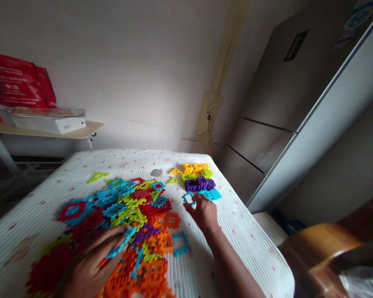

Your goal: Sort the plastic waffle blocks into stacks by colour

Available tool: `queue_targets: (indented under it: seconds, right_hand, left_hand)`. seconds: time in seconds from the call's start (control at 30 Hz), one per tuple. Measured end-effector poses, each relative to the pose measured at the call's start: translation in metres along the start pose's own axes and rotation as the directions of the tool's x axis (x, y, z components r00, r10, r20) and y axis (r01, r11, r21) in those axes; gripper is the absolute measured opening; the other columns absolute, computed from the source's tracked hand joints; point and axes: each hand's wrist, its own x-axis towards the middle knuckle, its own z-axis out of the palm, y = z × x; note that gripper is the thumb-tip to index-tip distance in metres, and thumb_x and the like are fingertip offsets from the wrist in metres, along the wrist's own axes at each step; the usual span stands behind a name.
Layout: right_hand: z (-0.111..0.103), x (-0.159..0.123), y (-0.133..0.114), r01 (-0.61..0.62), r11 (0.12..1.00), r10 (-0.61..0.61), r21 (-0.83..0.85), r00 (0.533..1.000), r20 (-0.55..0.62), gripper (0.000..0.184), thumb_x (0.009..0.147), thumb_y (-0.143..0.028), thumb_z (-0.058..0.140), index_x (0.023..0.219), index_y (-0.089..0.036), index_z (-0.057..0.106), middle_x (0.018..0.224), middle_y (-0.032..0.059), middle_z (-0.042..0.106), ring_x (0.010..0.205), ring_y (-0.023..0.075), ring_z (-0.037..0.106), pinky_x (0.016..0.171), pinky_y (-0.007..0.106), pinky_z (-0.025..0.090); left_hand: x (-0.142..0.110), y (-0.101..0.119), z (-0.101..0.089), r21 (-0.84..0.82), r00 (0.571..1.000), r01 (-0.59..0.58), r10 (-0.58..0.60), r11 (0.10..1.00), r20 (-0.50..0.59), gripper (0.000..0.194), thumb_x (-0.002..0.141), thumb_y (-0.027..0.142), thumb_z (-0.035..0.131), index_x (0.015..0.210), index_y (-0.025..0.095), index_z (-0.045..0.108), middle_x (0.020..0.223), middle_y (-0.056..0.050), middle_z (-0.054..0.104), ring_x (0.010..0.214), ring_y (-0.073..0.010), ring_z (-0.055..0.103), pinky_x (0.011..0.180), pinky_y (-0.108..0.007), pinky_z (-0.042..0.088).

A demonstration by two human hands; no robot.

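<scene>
My left hand (101, 254) is closed on a light-blue toothed plastic building piece (122, 244), held edge-up over the pile. Under and around it spreads a mixed pile of flat interlocking pieces in red (73, 210), blue, lime green, purple and orange (155, 271). To the right, my right hand (205, 211) curls its thumb and index finger around a light-blue square frame piece (186, 198). Just beyond that hand lie blue pieces (213, 194) and a row of purple pieces (200, 183). Another blue square frame (180, 243) lies flat at the pile's right edge.
Yellow pieces (195, 168) stand in a row at the back right, with lime ones beside them. A grey piece (157, 172) and a green triangle (98, 177) lie apart. The quilted white cover (236, 244) has rounded corners. A fridge (267, 103) stands at right.
</scene>
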Motion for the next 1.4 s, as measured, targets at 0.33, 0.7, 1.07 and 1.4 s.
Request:
queue_targets:
  seconds: [0.33,0.7,1.07,1.4]
  right_hand:
    - [0.022,-0.003,0.0,-0.056,0.979,0.073,-0.198,0.994,0.077,0.019,0.081,-0.036,0.06,0.089,-0.018,0.063,0.086,0.0086,0.067,0.074,0.0202,0.064,0.054,0.024,0.038]
    - [0.045,0.007,0.014,0.086,0.988,-0.072,-0.128,0.991,0.109,0.017,0.085,-0.009,0.049,0.08,-0.016,0.064,0.084,0.0063,0.065,0.082,0.0154,0.06,0.068,0.022,0.039]
    - [0.047,0.014,0.016,0.054,0.992,-0.039,-0.119,0.991,0.125,0.016,0.088,-0.015,0.049,0.087,-0.017,0.065,0.09,0.0058,0.065,0.085,0.0155,0.059,0.073,0.022,0.039]
    - [0.044,0.013,0.012,0.051,0.995,-0.041,-0.081,0.992,0.117,0.015,0.088,-0.014,0.048,0.086,-0.015,0.064,0.091,0.0073,0.064,0.084,0.0164,0.059,0.071,0.023,0.039]
  left_hand:
    - [0.008,0.003,-0.002,0.006,1.0,-0.02,0.02,1.0,-0.021,0.023,0.084,0.036,0.053,0.091,0.024,0.071,0.093,-0.002,0.075,0.081,-0.0143,0.071,0.082,-0.015,0.052]
    - [0.007,0.0,-0.001,0.036,0.998,-0.066,0.067,0.997,-0.019,0.019,0.082,0.028,0.056,0.093,0.021,0.069,0.094,-0.002,0.074,0.084,-0.0141,0.071,0.084,-0.015,0.051]
    - [0.004,-0.007,0.004,0.132,0.988,-0.149,0.154,0.98,-0.028,0.021,0.087,0.034,0.048,0.099,0.023,0.062,0.095,-0.002,0.072,0.084,-0.0119,0.07,0.079,-0.015,0.053]
    - [-0.013,-0.017,0.025,0.052,1.0,-0.002,0.001,0.999,0.006,0.025,0.082,0.036,0.054,0.103,0.026,0.063,0.116,-0.005,0.063,0.103,-0.0181,0.063,0.09,-0.026,0.05]
